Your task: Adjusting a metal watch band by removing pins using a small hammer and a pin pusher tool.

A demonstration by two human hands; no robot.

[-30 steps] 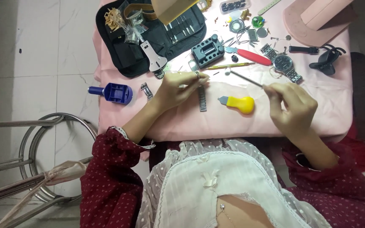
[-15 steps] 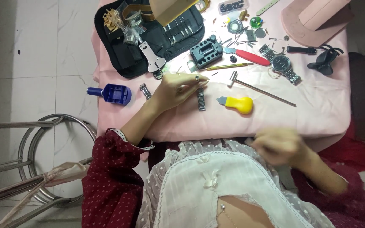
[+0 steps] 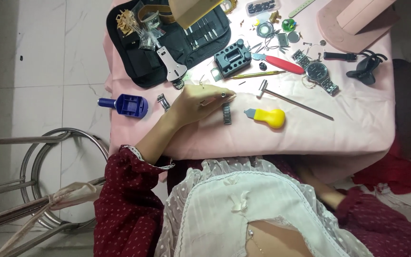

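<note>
Pale marble floor tiles show on the left, with a round metal stool frame (image 3: 48, 181) standing off the desk's near left corner. A pink cloth covers the desk (image 3: 357, 119).

Near the middle of the desk the left hand (image 3: 198, 102) lies flat-ish on the cloth, its fingers (image 3: 222, 95) drawn together and stretched toward a short piece of metal watch band (image 3: 226, 114) that lies just beside the fingertips; whether they touch it cannot be told. They do not clamp anything that shows. The right hand is hidden below the desk's near edge, only its dark red sleeve (image 3: 381, 223) in view, so its fingers cannot be seen.

Just right of the band lies a yellow-handled tool (image 3: 268, 117), and beyond it a small hammer (image 3: 291, 101) with a thin metal shaft, lying slantwise toward the right edge. Near the left edge sits a blue watch tool (image 3: 127, 104), with a small metal clasp piece (image 3: 162, 101) between it and the left hand.

Along the far edge lies an open black tool case (image 3: 134, 62), a black block-shaped holder (image 3: 232, 58) beside it, then a red-handled tool (image 3: 281, 63) and a steel wristwatch (image 3: 317, 71). Toward the far right corner rests a black loupe (image 3: 366, 71) and a pink stand (image 3: 348, 28).
</note>
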